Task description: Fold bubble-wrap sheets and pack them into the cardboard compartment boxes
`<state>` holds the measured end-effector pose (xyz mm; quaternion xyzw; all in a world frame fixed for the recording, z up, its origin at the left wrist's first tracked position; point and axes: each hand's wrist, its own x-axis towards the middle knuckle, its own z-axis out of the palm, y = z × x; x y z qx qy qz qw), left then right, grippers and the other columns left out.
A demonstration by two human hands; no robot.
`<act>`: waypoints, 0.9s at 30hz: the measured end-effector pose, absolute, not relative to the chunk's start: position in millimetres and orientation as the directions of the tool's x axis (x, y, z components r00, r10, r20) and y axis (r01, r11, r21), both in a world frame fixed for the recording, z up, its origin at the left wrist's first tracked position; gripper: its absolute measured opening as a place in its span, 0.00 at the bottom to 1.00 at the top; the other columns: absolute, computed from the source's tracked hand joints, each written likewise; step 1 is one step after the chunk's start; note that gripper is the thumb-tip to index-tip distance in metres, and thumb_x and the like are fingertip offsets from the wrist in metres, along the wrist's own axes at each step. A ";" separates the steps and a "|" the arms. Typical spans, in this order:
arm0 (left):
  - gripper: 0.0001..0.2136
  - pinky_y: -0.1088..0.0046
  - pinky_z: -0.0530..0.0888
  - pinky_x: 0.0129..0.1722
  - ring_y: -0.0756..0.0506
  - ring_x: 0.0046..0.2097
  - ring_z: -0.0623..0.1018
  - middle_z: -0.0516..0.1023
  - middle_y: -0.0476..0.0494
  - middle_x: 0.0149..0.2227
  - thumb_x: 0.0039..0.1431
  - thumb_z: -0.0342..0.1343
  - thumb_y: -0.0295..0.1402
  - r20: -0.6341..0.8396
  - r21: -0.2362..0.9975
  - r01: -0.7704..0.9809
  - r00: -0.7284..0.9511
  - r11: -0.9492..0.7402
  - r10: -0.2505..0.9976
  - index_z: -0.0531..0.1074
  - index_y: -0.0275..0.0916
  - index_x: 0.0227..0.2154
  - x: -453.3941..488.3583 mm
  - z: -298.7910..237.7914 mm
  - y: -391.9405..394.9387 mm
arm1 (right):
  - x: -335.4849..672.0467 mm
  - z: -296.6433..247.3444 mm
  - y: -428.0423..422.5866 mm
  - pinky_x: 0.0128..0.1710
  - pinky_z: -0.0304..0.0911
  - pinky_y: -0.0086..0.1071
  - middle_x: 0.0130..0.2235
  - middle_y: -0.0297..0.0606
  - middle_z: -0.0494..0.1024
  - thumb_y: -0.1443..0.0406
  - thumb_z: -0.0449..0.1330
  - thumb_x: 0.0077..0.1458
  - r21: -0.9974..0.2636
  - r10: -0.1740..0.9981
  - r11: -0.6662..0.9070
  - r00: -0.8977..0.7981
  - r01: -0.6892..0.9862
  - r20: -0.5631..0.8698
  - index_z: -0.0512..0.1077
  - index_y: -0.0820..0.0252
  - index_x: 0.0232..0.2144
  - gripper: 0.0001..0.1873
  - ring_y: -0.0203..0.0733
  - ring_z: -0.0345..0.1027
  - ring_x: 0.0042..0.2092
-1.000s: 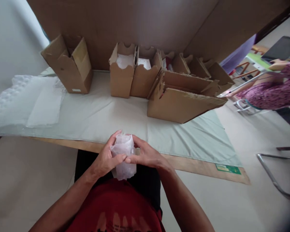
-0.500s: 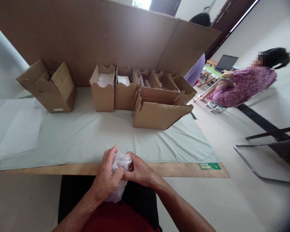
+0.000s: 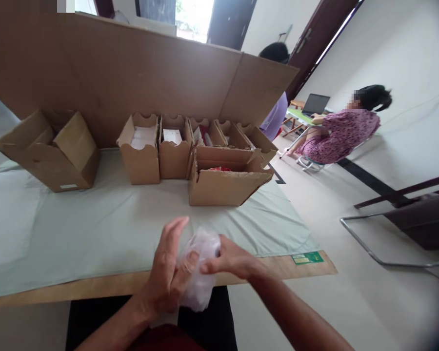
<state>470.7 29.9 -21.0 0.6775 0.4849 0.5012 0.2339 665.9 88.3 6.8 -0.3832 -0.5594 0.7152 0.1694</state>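
Note:
Between my hands, over the table's front edge, is a bundle in translucent bubble wrap (image 3: 201, 273); whatever lies inside cannot be made out. My left hand (image 3: 170, 268) holds it from the left, thumb pressed across its front and fingers raised along its side. On the other side my right hand (image 3: 227, 258) grips its upper right part with thumb and fingers. Beyond my hands, an open cardboard box (image 3: 223, 187) with something red in it stands on the pale green cloth (image 3: 139, 224).
A row of open cardboard boxes (image 3: 141, 163) lines the back, and a larger box (image 3: 69, 165) is at left. White wrapping sheets (image 3: 7, 214) lie at the left. A cardboard partition (image 3: 142, 78) rises behind. Right, a person (image 3: 336, 129) sits by a laptop (image 3: 315, 104).
The view has shifted, with the boxes lower and further left. Both hands and the bundle have come slightly right in the picture, and the bundle is turned a little. Both hands keep hold.

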 end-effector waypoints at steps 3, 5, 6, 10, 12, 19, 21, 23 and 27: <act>0.25 0.49 0.66 0.64 0.34 0.63 0.69 0.70 0.35 0.61 0.64 0.55 0.33 0.626 0.653 0.553 -0.010 -0.518 0.780 0.64 0.45 0.64 469.6 16.6 74.4 | 704.6 56.3 112.7 0.37 0.71 0.37 0.37 0.38 0.80 0.50 0.75 0.39 -0.973 0.830 -0.132 -0.515 0.187 -0.212 0.76 0.57 0.40 0.28 0.46 0.75 0.39; 0.22 0.48 0.62 0.67 0.34 0.66 0.67 0.74 0.36 0.58 0.62 0.56 0.31 0.684 0.539 0.612 0.083 -0.579 0.725 0.69 0.42 0.59 473.9 38.5 113.0 | 727.6 92.2 132.1 0.40 0.74 0.44 0.39 0.41 0.82 0.47 0.75 0.37 -0.975 0.937 0.031 -0.345 0.221 -0.048 0.77 0.55 0.39 0.30 0.53 0.76 0.43; 0.22 0.47 0.61 0.67 0.34 0.67 0.66 0.74 0.36 0.59 0.60 0.57 0.30 0.684 0.499 0.625 0.143 -0.601 0.716 0.70 0.40 0.59 477.6 46.8 133.1 | 736.5 108.5 143.0 0.42 0.74 0.45 0.41 0.42 0.82 0.47 0.75 0.37 -0.966 0.965 0.106 -0.259 0.236 0.042 0.77 0.54 0.39 0.29 0.54 0.77 0.45; 0.20 0.44 0.62 0.65 0.31 0.61 0.72 0.79 0.32 0.51 0.54 0.59 0.27 0.532 0.424 0.689 0.336 -0.588 0.777 0.76 0.34 0.51 495.0 59.1 196.5 | 756.1 149.9 192.0 0.47 0.72 0.42 0.45 0.41 0.82 0.54 0.72 0.42 -0.923 0.962 0.271 -0.043 0.275 0.270 0.76 0.55 0.38 0.21 0.51 0.76 0.49; 0.12 0.43 0.63 0.62 0.33 0.51 0.77 0.82 0.34 0.42 0.55 0.56 0.26 0.446 0.393 0.709 0.409 -0.585 0.796 0.79 0.36 0.41 500.6 55.3 207.5 | 762.7 154.9 215.6 0.44 0.72 0.39 0.45 0.40 0.82 0.57 0.71 0.45 -0.916 0.963 0.254 0.010 0.311 0.270 0.76 0.55 0.38 0.17 0.48 0.76 0.48; 0.13 0.42 0.57 0.65 0.39 0.44 0.78 0.81 0.42 0.37 0.61 0.51 0.24 0.513 0.392 0.635 0.449 -0.665 0.731 0.79 0.42 0.39 498.9 30.8 179.1 | 777.6 133.9 257.0 0.28 0.66 0.33 0.39 0.40 0.82 0.57 0.72 0.46 -0.812 0.975 0.179 0.013 0.556 0.224 0.77 0.58 0.40 0.19 0.44 0.74 0.34; 0.13 0.42 0.58 0.64 0.39 0.43 0.77 0.80 0.41 0.38 0.61 0.50 0.23 0.520 0.393 0.634 0.444 -0.666 0.730 0.79 0.42 0.40 498.7 28.2 175.8 | 769.5 126.8 261.1 0.30 0.67 0.34 0.39 0.41 0.82 0.56 0.71 0.48 -0.728 0.977 0.146 0.017 0.670 0.212 0.76 0.60 0.43 0.21 0.44 0.74 0.35; 0.13 0.43 0.60 0.63 0.40 0.43 0.77 0.80 0.41 0.38 0.61 0.50 0.23 0.528 0.369 0.652 0.440 -0.663 0.726 0.78 0.42 0.39 499.6 27.5 176.4 | 756.3 120.1 264.1 0.36 0.68 0.36 0.42 0.45 0.82 0.57 0.70 0.50 -0.530 0.975 0.095 0.030 0.843 0.222 0.75 0.62 0.46 0.23 0.49 0.76 0.40; 0.12 0.45 0.63 0.61 0.39 0.42 0.77 0.81 0.41 0.38 0.60 0.51 0.23 0.529 0.284 0.705 0.451 -0.650 0.719 0.78 0.41 0.38 501.8 27.9 178.2 | 727.8 105.8 266.8 0.45 0.68 0.42 0.48 0.53 0.81 0.54 0.67 0.55 -0.029 0.987 -0.001 0.006 1.000 0.159 0.74 0.64 0.49 0.24 0.60 0.76 0.50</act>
